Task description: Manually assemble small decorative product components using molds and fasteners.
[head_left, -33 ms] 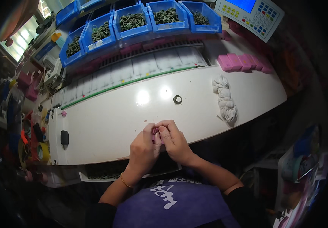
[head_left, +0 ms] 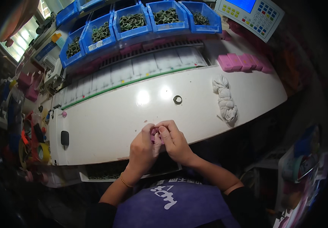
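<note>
Close to the table's front edge, my left hand [head_left: 143, 146] and my right hand [head_left: 176, 143] are closed together around a small pink piece [head_left: 155, 137]. Fingers and thumbs of both hands bend over it, so most of its shape is hidden; its colour is like that of the pink blocks at the right. Beyond my hands a dark green ring [head_left: 177, 100] lies on the white tabletop, apart from them. A few tiny pinkish crumbs [head_left: 145, 121] lie just past my left fingertips.
Blue bins [head_left: 133, 34] full of dark green rings line the back. A twisted white cloth [head_left: 224, 99] and pink blocks [head_left: 240, 63] lie at right. A keypad panel [head_left: 252, 15] stands far right. A shallow drawer [head_left: 84, 175] is below the front edge.
</note>
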Demonstrator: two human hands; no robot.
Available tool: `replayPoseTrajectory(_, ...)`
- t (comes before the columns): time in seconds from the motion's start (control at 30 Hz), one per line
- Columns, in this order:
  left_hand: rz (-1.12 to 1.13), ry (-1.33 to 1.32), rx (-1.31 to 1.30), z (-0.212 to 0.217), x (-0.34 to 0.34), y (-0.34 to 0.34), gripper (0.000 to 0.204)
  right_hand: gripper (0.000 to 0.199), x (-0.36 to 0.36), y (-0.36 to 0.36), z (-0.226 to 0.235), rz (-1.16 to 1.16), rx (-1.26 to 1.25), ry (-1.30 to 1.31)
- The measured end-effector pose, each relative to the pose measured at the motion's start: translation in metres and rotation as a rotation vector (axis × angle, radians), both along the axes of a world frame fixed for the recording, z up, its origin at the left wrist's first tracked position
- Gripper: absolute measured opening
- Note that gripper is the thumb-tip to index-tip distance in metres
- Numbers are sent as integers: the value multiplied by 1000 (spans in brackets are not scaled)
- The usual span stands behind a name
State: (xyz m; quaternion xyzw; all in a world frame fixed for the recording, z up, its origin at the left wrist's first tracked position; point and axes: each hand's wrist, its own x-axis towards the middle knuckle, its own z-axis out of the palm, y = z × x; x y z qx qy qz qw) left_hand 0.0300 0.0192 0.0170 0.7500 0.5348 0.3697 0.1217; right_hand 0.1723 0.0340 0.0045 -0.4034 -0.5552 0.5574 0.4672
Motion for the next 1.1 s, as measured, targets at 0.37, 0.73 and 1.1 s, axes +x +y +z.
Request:
replayPoseTrajectory(0.37, 138, -350, -167, -14, -6, -3, 29, 27, -6, -9, -17, -159, 37, 29)
replayPoseTrajectory(0.73, 2, -833, -447, -7, -18, -3, 28, 30, 54, 19, 18, -66, 206, -739)
replayPoseTrajectory(1.1, -143, -836, -619, 1, -14, 4, 34, 22, 46, 18, 16, 155, 52, -438)
